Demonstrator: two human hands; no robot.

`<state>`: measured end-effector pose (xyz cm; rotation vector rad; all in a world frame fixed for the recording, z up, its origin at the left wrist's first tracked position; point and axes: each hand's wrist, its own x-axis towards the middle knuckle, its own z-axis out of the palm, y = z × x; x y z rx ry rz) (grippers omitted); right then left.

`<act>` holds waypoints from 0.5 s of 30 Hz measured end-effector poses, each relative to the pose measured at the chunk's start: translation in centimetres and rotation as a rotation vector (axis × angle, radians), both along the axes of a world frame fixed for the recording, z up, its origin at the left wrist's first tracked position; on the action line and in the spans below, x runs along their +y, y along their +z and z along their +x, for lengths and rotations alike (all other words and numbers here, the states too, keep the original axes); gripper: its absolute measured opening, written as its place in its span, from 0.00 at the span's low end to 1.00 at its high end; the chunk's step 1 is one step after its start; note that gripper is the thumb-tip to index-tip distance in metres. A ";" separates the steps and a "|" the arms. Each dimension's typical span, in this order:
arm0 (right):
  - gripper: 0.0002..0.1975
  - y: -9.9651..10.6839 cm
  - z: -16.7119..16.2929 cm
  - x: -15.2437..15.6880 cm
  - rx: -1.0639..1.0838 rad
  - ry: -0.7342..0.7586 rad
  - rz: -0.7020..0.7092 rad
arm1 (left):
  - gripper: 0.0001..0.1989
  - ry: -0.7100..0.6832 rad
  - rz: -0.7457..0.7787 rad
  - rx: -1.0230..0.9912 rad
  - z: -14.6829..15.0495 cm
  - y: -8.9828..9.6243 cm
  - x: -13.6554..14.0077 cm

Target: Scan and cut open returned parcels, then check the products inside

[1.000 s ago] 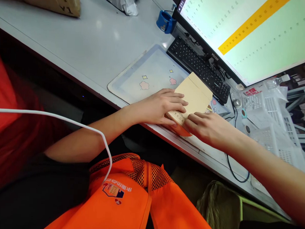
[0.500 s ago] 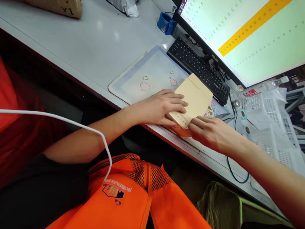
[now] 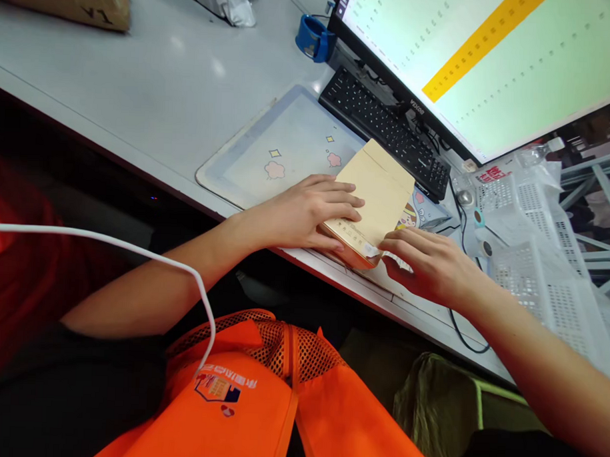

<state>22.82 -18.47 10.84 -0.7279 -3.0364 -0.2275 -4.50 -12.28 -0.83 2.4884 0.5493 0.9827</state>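
A flat cream-yellow box with an orange side lies at the table's front edge, partly on the mouse pad. My left hand presses it from the left, fingers over the top face and thumb along the near side. At the box's near right corner, my right hand has its fingers and thumb closed around a white label. Part of this label sticks to the corner. The rest passes between the fingers, which hide some of it.
A black keyboard and a monitor stand behind the box. White perforated baskets and a cable are to the right. A blue tape roll and a brown parcel sit farther back left.
My right hand has shifted slightly off the box's corner, and its fingers have opened out somewhat. White label now shows at the corner. My left hand stays on the box; the whole view has shifted.
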 end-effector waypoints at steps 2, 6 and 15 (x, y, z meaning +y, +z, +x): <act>0.05 -0.4 0.0 0.0 0.028 -0.002 -0.014 | 0.21 0.004 -0.001 0.003 0.0 0.0 0.0; 0.04 -1.2 0.4 0.0 0.082 -0.015 -0.073 | 0.21 0.016 -0.014 0.011 0.1 0.0 -0.1; 0.05 -2.3 0.5 0.2 0.227 -0.077 -0.113 | 0.21 0.030 -0.037 0.019 0.1 0.3 -0.3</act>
